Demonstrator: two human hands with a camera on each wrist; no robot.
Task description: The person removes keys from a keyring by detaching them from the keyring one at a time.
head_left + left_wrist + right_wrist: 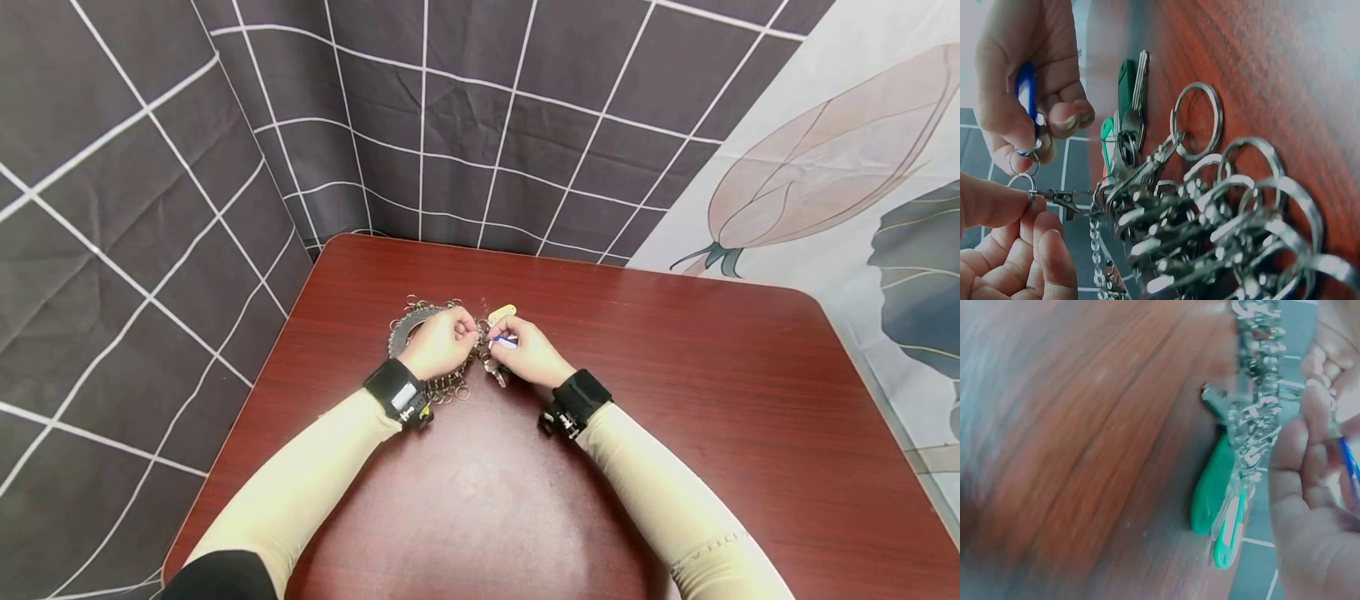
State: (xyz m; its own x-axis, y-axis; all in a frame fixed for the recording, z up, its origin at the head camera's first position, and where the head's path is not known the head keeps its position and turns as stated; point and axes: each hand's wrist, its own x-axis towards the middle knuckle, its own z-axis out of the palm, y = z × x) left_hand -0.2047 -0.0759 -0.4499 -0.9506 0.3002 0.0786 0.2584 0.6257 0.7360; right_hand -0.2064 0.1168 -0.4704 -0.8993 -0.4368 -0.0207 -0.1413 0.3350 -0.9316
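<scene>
My left hand (444, 343) pinches the split ring of a metal swivel clasp (1060, 199) between thumb and forefinger. Opposite it, my right hand (528, 352) pinches a blue key tag (1025, 94), whose small ring (1025, 164) meets the split ring; whether they are linked I cannot tell. A round grey band (402, 337), hung with many clasps and rings, lies partly hidden under my left hand. Beside the hands are a green-headed key (1213, 494), a green key tag (1229, 534) and a yellow tag (502, 313).
All of this is on a reddish-brown wooden table (720, 400). A dark grid-patterned curtain (480, 108) hangs behind and to the left, with a flower-printed cloth (825, 167) at the right. Loose rings (1197, 119) and a thin chain (1096, 256) surround the clasps.
</scene>
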